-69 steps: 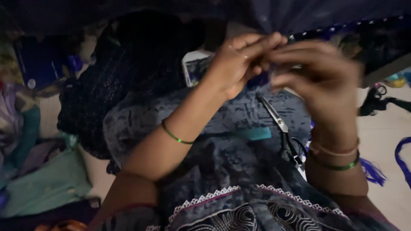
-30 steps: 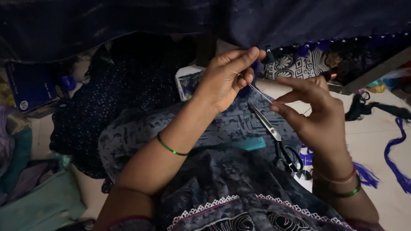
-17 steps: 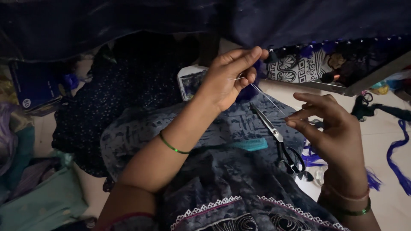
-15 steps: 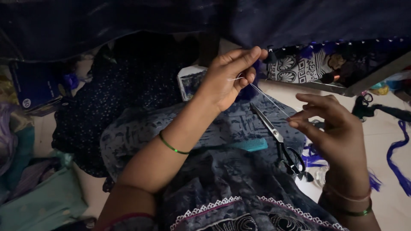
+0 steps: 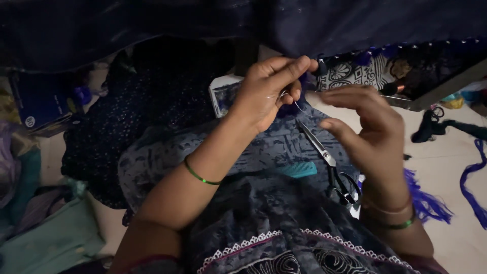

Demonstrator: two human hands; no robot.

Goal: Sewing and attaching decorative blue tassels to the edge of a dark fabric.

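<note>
Left hand (image 5: 266,91) pinches 1 thread (image 5: 299,107), 1 scissors (image 5: 327,162) nearby.

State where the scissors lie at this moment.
In the head view the scissors lie on the patterned dark cloth over the lap, right of centre, beside the teal comb and just below the right hand.

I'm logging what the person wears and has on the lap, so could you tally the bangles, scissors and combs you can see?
Green bangles: 2, one on the left wrist, one on the right wrist
Pale bangles: 1, on the right wrist
Scissors: 1
Teal comb: 1
Total: 5
</note>
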